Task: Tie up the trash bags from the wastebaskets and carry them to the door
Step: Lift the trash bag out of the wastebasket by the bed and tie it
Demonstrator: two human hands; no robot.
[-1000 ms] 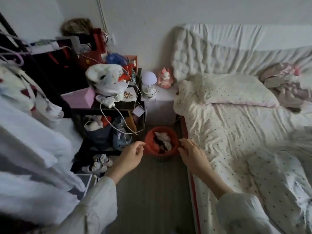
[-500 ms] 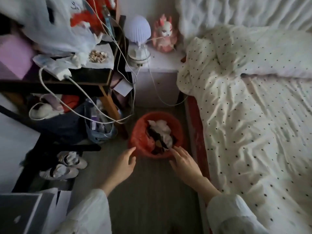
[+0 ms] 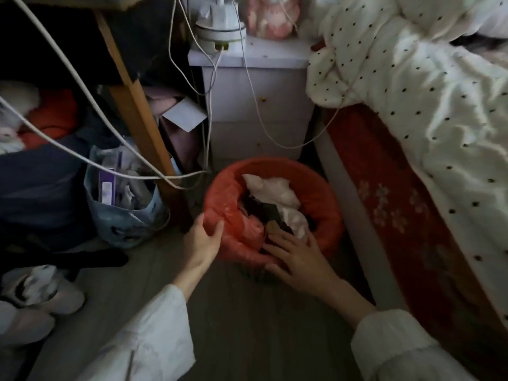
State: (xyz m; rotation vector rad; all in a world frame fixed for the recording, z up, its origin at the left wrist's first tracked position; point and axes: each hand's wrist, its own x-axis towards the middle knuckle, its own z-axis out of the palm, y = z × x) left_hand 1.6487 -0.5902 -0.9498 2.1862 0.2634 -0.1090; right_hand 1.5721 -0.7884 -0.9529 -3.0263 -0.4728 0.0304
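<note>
**Now, hands reach the bedside bin**

Left hand [image 3: 204, 240] cups the red trash bag [image 3: 233, 215] at the wastebasket's near rim; right hand [image 3: 295, 255] lies flat, fingers spread, gripping nothing. The bin stands between nightstand [image 3: 258, 105] and bed [image 3: 412, 133]. Heaped tissues [image 3: 270, 189] could spill if the liner is yanked.

Single head-worn wide-angle view, aimed forward and steeply down from above the floor beside a bed. Close in: round wastebasket lined with an orange-red plastic bag [image 3: 277, 204] near frame centre, both white-sleeved forearms entering from the bottom edge. White bedside cabinet with drawers [image 3: 255, 105] straight ahead at top centre; cream black-dotted quilt [image 3: 428, 111] along the right edge; angled wooden table leg [image 3: 137, 114] and clutter at left. Edges bowed by the lens.
</note>
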